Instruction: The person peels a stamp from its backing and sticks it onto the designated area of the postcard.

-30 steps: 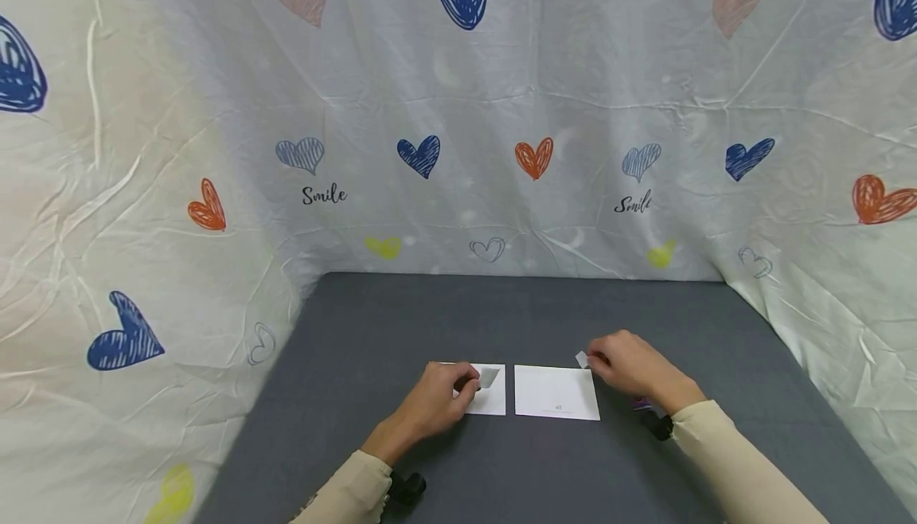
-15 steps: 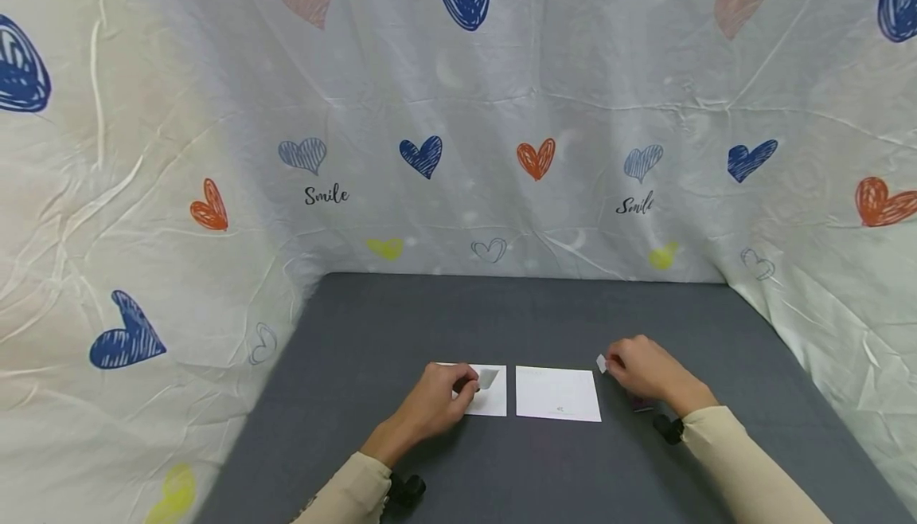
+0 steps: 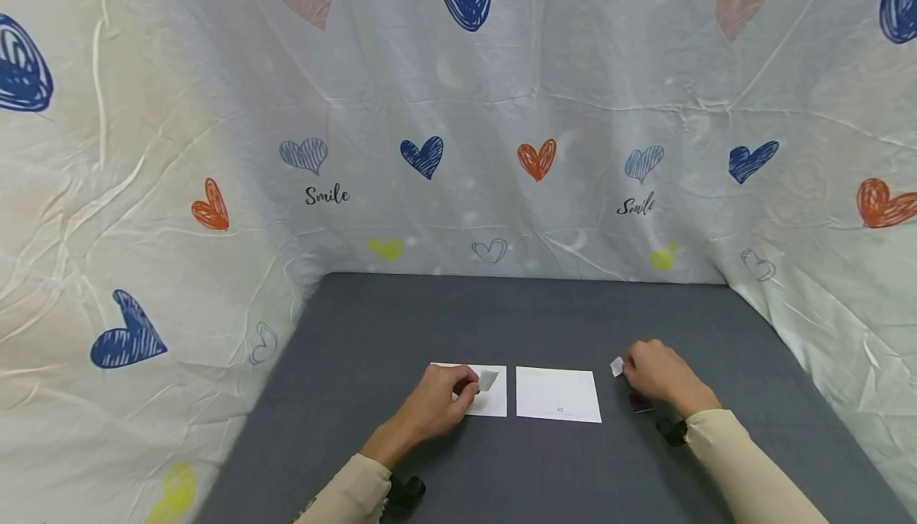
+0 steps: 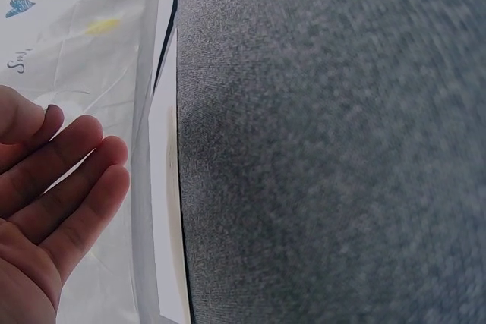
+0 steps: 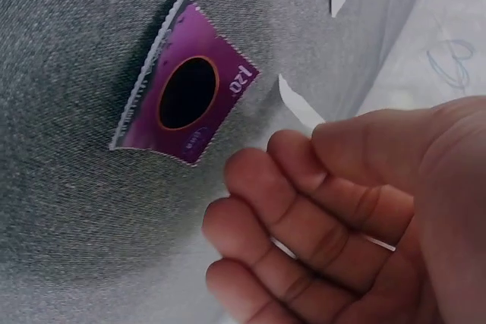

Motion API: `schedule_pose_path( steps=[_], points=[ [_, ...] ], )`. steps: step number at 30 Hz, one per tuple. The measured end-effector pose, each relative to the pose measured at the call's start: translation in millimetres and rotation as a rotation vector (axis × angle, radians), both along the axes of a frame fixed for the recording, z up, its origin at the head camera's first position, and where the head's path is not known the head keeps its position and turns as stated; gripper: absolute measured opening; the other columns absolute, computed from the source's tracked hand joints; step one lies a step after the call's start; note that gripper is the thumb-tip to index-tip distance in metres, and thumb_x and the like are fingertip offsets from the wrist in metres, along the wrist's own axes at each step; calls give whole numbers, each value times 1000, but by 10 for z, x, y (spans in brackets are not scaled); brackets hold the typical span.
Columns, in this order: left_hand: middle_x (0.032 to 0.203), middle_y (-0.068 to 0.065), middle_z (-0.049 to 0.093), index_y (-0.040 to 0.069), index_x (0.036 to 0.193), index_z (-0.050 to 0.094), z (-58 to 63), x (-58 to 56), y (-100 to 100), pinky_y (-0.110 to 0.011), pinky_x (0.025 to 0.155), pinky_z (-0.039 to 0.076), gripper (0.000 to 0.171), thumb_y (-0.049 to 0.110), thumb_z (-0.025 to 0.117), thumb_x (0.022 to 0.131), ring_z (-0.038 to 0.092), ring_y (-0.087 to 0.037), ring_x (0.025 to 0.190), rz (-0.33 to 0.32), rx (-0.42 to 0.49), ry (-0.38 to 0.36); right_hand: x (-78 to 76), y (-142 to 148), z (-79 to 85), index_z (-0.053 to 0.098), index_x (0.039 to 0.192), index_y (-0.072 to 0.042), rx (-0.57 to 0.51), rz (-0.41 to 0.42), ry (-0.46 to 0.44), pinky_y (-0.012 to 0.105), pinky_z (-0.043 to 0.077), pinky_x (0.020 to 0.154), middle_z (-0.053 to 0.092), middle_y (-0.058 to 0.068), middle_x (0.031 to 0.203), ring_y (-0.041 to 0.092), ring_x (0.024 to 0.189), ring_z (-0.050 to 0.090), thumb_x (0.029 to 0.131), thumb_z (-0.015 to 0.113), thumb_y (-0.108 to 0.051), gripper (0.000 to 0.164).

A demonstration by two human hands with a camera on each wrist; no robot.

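My left hand (image 3: pixel 432 404) pinches a small pale piece of paper (image 3: pixel 489 381) between thumb and index finger, over the left white card (image 3: pixel 494 406). Part of that card is hidden behind the hand. On the right, my right hand (image 3: pixel 661 374) pinches another small white piece of paper (image 3: pixel 617 366) by its edge, its other fingers loosely curled. Just below this hand lies a purple postage stamp (image 5: pixel 190 85) with a black oval, perforated edges and "1.20" on it; one long edge lifts slightly from the cloth. A second white card (image 3: pixel 559 394) lies flat between the hands.
A dark grey cloth (image 3: pixel 444 309) covers the table. A white curtain (image 3: pixel 458 110) with printed hearts hangs behind and at both sides. Black wrist cameras sit under the left cuff (image 3: pixel 347 492) and the right cuff (image 3: pixel 723 436).
My right hand has moved right and slightly nearer to me with its white piece of paper, away from the right card's corner. The left hand stays in place.
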State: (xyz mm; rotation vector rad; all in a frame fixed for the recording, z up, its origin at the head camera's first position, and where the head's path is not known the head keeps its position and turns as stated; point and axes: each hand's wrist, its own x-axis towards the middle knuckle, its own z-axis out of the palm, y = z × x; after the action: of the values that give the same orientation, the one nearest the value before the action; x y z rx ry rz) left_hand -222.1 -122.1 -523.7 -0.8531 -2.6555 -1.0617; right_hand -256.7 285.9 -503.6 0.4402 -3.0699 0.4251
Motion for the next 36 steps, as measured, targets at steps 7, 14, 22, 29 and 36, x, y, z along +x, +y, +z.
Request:
schedule_pose_path(
  steps=[7, 14, 22, 29, 36],
  points=[
    [90, 0, 80, 9, 97, 79, 3, 12, -2, -25, 75, 58, 9, 6, 71, 101, 65, 0, 78, -2, 5, -8, 11, 59, 7, 45, 60, -17, 30, -82, -69, 38, 37, 57, 40, -2, 61, 17, 57, 41, 98, 57, -7, 41],
    [90, 0, 80, 9, 98, 79, 4, 12, 1, -25, 75, 57, 9, 6, 71, 100, 66, 0, 78, -2, 0, -5, 42, 67, 48, 49, 62, -15, 48, -123, -72, 40, 40, 56, 46, 0, 63, 19, 58, 45, 100, 59, -11, 39],
    [91, 2, 80, 10, 98, 79, 4, 3, 9, -26, 76, 59, 9, 6, 71, 100, 67, -1, 79, 5, -2, -1, 30, 29, 70, 44, 56, -18, 42, -91, 17, 35, 34, 53, 35, -6, 58, 15, 55, 37, 97, 61, -8, 45],
    [91, 0, 80, 10, 99, 79, 10, 5, 15, -25, 75, 58, 10, 6, 70, 101, 66, -1, 79, 13, -5, -10, 29, -33, 150, 41, 57, -19, 25, -59, 82, 34, 32, 53, 31, -7, 58, 14, 55, 35, 96, 62, -7, 46],
    [91, 1, 80, 10, 99, 79, 7, 5, 17, -25, 75, 57, 10, 7, 70, 101, 66, -1, 79, 13, -5, -7, 26, -103, 233, 44, 58, -18, 18, -20, 116, 33, 32, 53, 35, -7, 57, 13, 54, 38, 95, 64, -7, 44]
  ],
)
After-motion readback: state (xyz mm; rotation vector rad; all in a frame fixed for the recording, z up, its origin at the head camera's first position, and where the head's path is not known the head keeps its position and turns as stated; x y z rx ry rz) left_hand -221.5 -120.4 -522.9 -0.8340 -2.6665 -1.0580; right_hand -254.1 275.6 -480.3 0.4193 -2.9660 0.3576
